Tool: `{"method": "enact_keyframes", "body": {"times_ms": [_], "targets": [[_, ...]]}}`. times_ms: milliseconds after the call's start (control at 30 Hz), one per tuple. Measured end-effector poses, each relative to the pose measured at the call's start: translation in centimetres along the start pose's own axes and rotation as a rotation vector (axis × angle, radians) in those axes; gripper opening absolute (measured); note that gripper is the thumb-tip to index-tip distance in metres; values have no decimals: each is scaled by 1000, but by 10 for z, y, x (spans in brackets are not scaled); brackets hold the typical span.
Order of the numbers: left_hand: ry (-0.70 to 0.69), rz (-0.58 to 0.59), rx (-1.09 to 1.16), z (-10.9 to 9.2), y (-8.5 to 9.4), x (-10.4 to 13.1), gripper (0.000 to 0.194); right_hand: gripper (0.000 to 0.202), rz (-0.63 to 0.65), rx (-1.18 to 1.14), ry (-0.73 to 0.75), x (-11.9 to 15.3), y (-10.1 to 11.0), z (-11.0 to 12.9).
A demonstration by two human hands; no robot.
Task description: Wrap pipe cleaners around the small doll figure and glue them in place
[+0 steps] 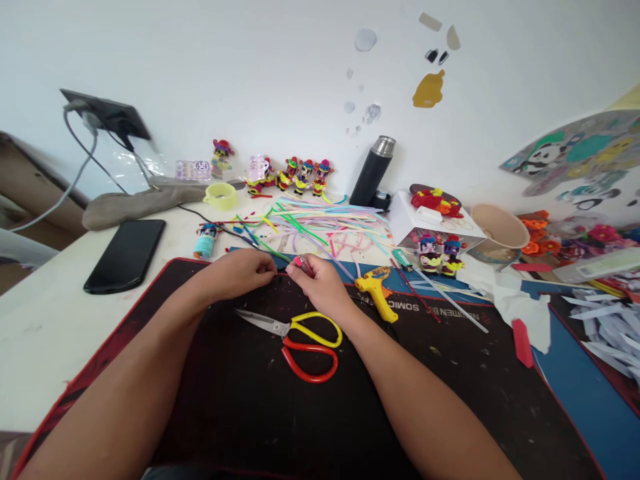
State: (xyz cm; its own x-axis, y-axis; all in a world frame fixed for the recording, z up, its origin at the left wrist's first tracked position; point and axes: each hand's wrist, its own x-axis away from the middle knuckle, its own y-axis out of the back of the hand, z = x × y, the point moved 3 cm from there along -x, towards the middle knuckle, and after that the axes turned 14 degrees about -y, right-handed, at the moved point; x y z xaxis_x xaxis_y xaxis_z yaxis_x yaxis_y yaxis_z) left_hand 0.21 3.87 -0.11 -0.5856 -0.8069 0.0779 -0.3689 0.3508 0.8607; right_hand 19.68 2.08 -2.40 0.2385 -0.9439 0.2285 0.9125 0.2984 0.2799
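Note:
My right hand [321,288] is wrapped around a small pinkish-red lighter [303,265], whose top points away from me. Just left of it, my left hand [245,273] is closed in a pinch; what its fingertips hold is too small and dark to make out. Both hands are over the far part of the black desk mat [260,407], a short gap apart. Nearer to me lie scissors [287,327] with one yellow and one red handle, blades slightly apart and pointing left. A yellow hot glue gun [379,295] rests right of my right hand.
Loose coloured strips [320,223] spread behind my hands. Several small figurines [305,177] line the wall beside a black thermos [373,172]. A phone [126,255] and yellow tape roll [221,195] are left. A white box [407,217], tissue [530,313] and paper shreds [613,333] are right.

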Motion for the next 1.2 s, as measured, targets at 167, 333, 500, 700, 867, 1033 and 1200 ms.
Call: {"method": "enact_keyframes", "body": {"times_ms": [167,333,500,700,867,1033,1200], "targets": [[6,-19,5,1,-1,0,29,27,-4,6,5,1,1,2],[-9,3,-9,0,0,1,31,30,-19,30,18,0,1,1],[-7,31,-32,-7,4,1,31,30,-20,39,27,0,1,0],[-13,13,14,-11,8,2,30,29,-23,42,40,0,1,1],[-28,22,18,-10,6,3,29,29,-30,51,52,0,1,2],[-60,12,34,-9,3,4,23,29,-33,61,54,0,0,0],[-38,-23,70,-8,3,3,31,30,-34,78,62,0,0,-1]]}}
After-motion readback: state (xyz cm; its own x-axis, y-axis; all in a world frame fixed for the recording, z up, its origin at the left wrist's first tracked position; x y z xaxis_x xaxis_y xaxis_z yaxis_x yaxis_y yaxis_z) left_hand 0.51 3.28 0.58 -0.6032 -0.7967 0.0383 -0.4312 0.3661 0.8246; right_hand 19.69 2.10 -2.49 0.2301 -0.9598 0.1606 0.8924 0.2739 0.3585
